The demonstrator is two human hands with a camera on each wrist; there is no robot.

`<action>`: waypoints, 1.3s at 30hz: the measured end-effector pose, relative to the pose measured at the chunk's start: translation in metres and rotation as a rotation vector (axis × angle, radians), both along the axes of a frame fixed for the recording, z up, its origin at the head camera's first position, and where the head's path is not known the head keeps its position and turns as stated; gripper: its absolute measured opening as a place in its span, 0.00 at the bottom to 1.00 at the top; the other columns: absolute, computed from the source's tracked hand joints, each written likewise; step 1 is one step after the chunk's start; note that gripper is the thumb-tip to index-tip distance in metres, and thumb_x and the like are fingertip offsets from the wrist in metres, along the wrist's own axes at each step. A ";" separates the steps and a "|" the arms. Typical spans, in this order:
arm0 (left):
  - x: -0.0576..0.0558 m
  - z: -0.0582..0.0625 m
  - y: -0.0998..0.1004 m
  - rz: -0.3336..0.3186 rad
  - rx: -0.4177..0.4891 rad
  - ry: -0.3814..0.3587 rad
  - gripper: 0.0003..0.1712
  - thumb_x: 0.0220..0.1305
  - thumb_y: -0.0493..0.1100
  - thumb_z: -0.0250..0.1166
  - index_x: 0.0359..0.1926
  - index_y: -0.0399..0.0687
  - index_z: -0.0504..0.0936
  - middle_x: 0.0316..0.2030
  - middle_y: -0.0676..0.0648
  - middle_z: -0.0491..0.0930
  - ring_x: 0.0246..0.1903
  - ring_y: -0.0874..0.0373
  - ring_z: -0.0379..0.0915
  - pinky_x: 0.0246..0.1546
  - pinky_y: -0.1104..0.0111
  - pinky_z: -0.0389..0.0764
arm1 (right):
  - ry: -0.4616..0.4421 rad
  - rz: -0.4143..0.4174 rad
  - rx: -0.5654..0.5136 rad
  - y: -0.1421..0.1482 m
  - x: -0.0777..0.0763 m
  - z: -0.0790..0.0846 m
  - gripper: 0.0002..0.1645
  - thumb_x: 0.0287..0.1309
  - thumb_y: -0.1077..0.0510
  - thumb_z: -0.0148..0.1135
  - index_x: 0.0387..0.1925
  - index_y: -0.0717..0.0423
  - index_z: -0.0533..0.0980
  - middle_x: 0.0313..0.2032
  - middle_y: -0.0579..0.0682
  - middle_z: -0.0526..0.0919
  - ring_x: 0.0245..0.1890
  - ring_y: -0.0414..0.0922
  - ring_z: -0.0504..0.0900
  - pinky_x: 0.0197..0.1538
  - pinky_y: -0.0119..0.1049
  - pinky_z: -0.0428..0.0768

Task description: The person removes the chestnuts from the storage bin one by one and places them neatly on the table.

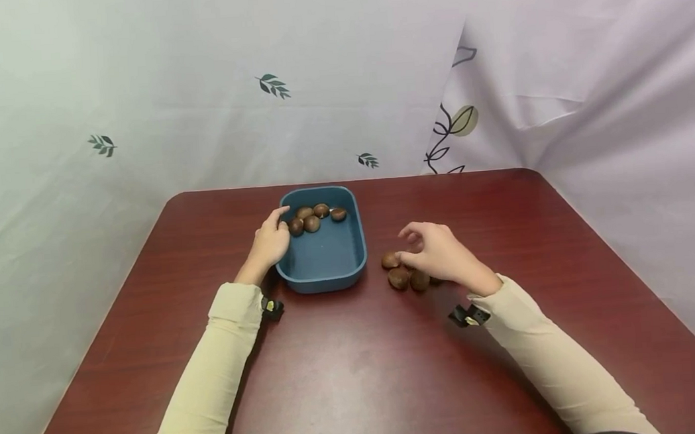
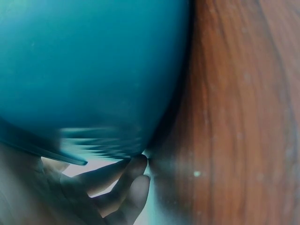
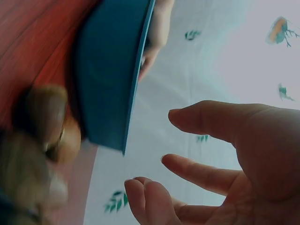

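A blue rectangular bin stands on the table with several brown chestnuts gathered toward its far end. My left hand grips the bin's left rim, and in the left wrist view its fingers lie against the outer wall. Right of the bin, my right hand hovers over a small pile of chestnuts, partly covering it. In the right wrist view the thumb and fingers stand apart with nothing between them. Blurred chestnuts lie below that hand.
The dark red wooden table has its far edge close behind the bin. Behind it hangs a pale curtain with leaf prints. Small black devices are strapped at both wrists.
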State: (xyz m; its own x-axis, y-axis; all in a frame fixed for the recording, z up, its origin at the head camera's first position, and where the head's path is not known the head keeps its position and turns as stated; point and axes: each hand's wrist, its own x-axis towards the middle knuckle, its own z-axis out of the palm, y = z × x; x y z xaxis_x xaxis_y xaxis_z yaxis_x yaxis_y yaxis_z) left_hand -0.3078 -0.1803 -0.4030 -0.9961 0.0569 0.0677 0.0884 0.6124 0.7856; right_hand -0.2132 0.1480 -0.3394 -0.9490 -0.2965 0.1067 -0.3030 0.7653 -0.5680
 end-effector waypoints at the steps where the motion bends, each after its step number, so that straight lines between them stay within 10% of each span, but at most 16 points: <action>1: 0.000 0.000 0.001 -0.001 0.001 0.002 0.28 0.77 0.44 0.39 0.75 0.54 0.61 0.58 0.33 0.72 0.49 0.39 0.68 0.53 0.48 0.64 | -0.005 0.009 -0.004 -0.004 -0.001 0.000 0.22 0.57 0.54 0.68 0.51 0.59 0.79 0.46 0.60 0.82 0.44 0.55 0.83 0.47 0.50 0.79; 12: 0.001 0.007 0.006 -0.002 -0.003 -0.001 0.28 0.77 0.43 0.40 0.75 0.53 0.62 0.68 0.37 0.67 0.56 0.39 0.67 0.54 0.47 0.64 | 0.034 0.058 -0.058 -0.038 -0.012 -0.003 0.25 0.56 0.54 0.69 0.54 0.60 0.78 0.48 0.59 0.77 0.46 0.56 0.81 0.49 0.50 0.79; 28: 0.002 0.002 0.001 0.004 -0.007 -0.004 0.28 0.77 0.44 0.39 0.75 0.55 0.61 0.36 0.36 0.71 0.28 0.42 0.62 0.51 0.50 0.65 | -0.053 0.183 -0.137 -0.080 -0.029 -0.014 0.23 0.60 0.55 0.68 0.56 0.57 0.77 0.53 0.57 0.78 0.45 0.49 0.83 0.45 0.43 0.81; 39: -0.001 0.000 0.000 0.005 0.011 -0.001 0.28 0.77 0.44 0.39 0.75 0.55 0.62 0.51 0.33 0.74 0.43 0.39 0.68 0.52 0.50 0.65 | -0.102 0.181 -0.177 -0.095 -0.041 -0.020 0.22 0.59 0.57 0.68 0.54 0.58 0.77 0.53 0.62 0.80 0.45 0.51 0.84 0.43 0.41 0.82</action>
State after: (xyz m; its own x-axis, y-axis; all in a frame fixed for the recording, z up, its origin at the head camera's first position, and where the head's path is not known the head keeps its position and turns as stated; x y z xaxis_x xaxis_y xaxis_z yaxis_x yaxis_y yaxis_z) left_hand -0.3087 -0.1799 -0.4027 -0.9964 0.0511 0.0677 0.0848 0.6040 0.7925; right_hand -0.2542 0.0527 -0.3592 -0.8910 -0.4472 0.0782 -0.3597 0.5904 -0.7225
